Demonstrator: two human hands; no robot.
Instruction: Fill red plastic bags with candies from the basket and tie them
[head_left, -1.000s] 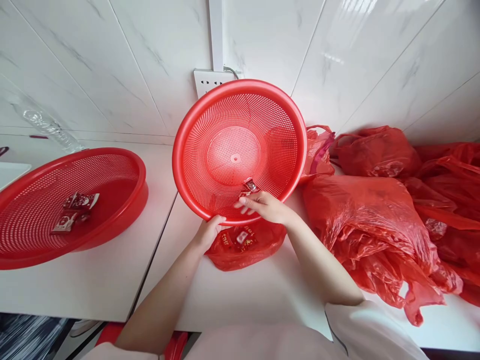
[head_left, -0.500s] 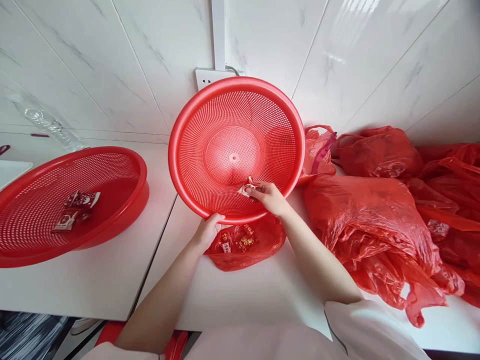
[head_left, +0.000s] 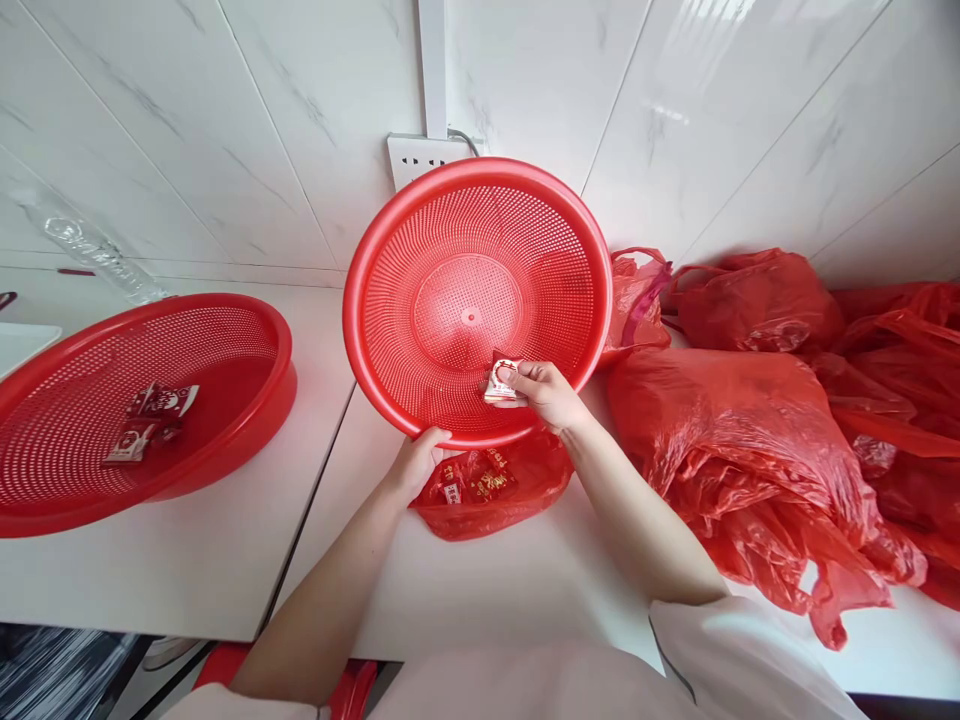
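Note:
A round red mesh basket (head_left: 469, 215) is tilted toward me in the middle. My left hand (head_left: 421, 462) grips its lower rim, thumb over the edge. Inside the basket's lower right part, my right hand (head_left: 541, 392) pinches small red and white wrapped packets (head_left: 501, 381); their exact number is unclear. Below the rim lies an open red plastic bag (head_left: 487, 520) with several red and gold packets (head_left: 491, 480) in it, partly covered by the basket.
Another red basket (head_left: 255, 430) at the left holds several small packets (head_left: 150, 425). A clear bottle (head_left: 90, 250) lies behind it. Red plastic bags (head_left: 727, 430) are piled on the right. A socket strip (head_left: 424, 155) is at the wall.
The packets in my right hand have turned, showing a white printed face. The middle basket has shifted slightly right. My left hand stays at the rim.

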